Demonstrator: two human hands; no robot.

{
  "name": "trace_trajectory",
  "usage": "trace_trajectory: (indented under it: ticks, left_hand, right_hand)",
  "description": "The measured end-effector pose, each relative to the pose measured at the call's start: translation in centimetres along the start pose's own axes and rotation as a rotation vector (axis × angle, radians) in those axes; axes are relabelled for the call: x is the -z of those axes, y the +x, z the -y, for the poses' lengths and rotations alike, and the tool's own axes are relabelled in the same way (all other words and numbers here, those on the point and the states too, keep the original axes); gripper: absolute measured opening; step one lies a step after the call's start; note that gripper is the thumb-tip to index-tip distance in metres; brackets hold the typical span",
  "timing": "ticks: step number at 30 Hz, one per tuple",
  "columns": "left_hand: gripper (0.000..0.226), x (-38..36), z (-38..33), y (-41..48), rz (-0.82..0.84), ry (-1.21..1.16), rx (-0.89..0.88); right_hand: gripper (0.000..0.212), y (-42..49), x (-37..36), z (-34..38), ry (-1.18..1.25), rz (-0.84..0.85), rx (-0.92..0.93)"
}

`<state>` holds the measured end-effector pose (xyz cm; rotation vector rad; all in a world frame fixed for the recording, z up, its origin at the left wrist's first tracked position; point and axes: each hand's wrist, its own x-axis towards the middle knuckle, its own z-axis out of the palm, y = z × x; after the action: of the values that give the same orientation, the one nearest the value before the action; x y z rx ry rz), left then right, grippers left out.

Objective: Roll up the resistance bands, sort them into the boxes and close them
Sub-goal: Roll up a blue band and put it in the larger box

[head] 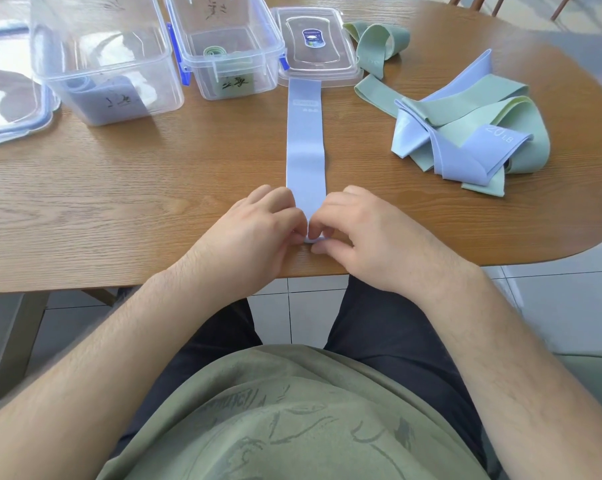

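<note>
**Blue band, near end pinched in both hands**

Blue resistance band [304,143] lies flat and straight on the wooden table [119,202], running away from the person. Its near end is at the table's front edge, curled into a small first turn. Left hand [258,233] and right hand [358,230] sit close together, fingers curled, both pinching that end. The far end meets the rim of a clear lid [315,46].

Left of the lid is a small open box [223,74] with a green roll [213,51] inside. Further left, a larger open box [102,64] holds something blue, blurred. A loose pile of blue and green bands [465,133] lies to the right, well apart.
</note>
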<state>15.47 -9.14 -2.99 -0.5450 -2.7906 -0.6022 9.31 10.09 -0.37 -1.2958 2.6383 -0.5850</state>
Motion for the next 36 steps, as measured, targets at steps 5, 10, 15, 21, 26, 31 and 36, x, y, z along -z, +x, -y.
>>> trace_trajectory:
  ticks: [5, 10, 15, 21, 26, 31, 36]
  left_hand:
    - [0.026, 0.1, 0.2, 0.0, 0.005, -0.018, 0.002]
    - [0.028, 0.2, 0.1, 0.1, 0.007, -0.027, 0.024]
    - [0.019, 0.4, 0.7, -0.4, 0.02, -0.062, 0.016]
    - [0.026, 0.0, 0.8, 0.5, -0.05, -0.024, -0.028]
    - [0.015, 0.0, 0.7, 0.3, -0.046, -0.016, 0.03]
    - [0.018, -0.8, 0.3, -0.2, -0.125, 0.021, 0.118]
    - [0.031, -0.8, -0.3, -0.7, -0.128, 0.002, 0.162]
  right_hand:
    - [0.007, 0.6, -0.3, 0.0, 0.023, -0.005, -0.026]
    - [0.013, 0.8, -0.1, 0.0, 0.007, 0.026, -0.049]
    - [0.008, 1.0, 0.4, 0.4, 0.023, 0.033, -0.093]
    - [0.011, 0.9, 0.0, 0.3, 0.025, -0.003, -0.064]
    - [0.013, 0.1, -0.3, 0.0, -0.024, -0.077, -0.044]
    - [0.019, 0.3, -0.4, -0.3, 0.008, -0.085, -0.046]
    - [0.014, 0.1, -0.5, -0.4, 0.02, -0.107, -0.056]
